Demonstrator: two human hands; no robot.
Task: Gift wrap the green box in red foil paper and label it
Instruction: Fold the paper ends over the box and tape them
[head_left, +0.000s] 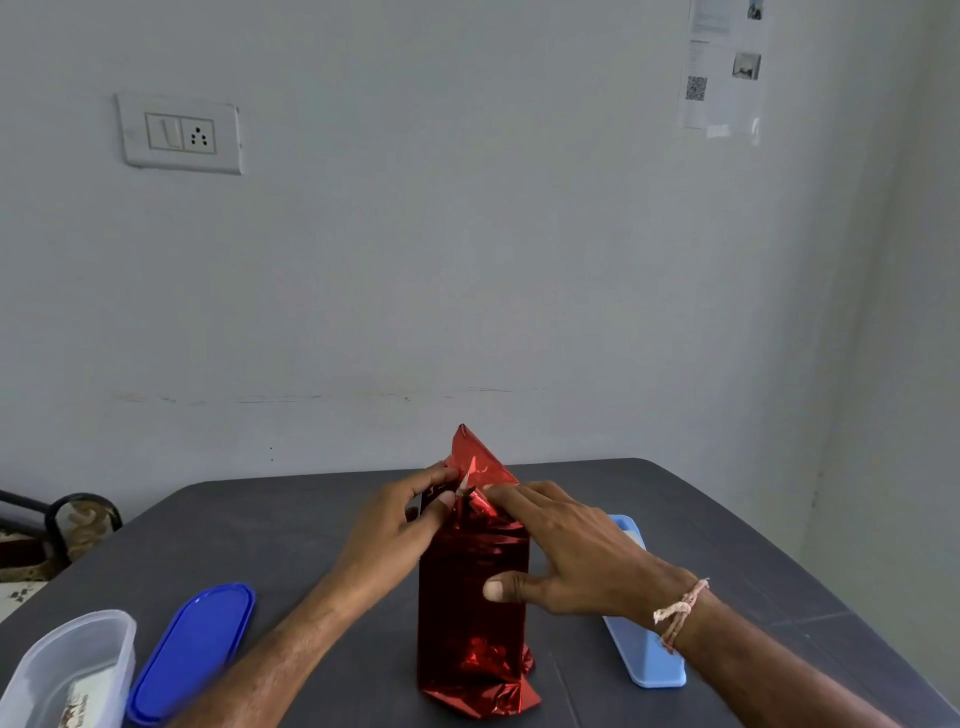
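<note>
Dark grey table (322, 525), matte top, rounded far corners, far edge close to the wall. In the middle stands a tall box (470, 597), upright and fully covered in red foil paper (480, 457). The foil is crumpled and splayed out where the bottom meets the tabletop, with a loose pointed flap sticking up at the top. Left front: blue oval lid (192, 649) lying flat, well apart from the box. Just beside the lid, at the left front edge: clear plastic tub (67, 670), open, something printed inside, contents unclear. Right of the box: light blue oblong container (641, 654), lying lengthwise, near the box, partly hidden.
</note>
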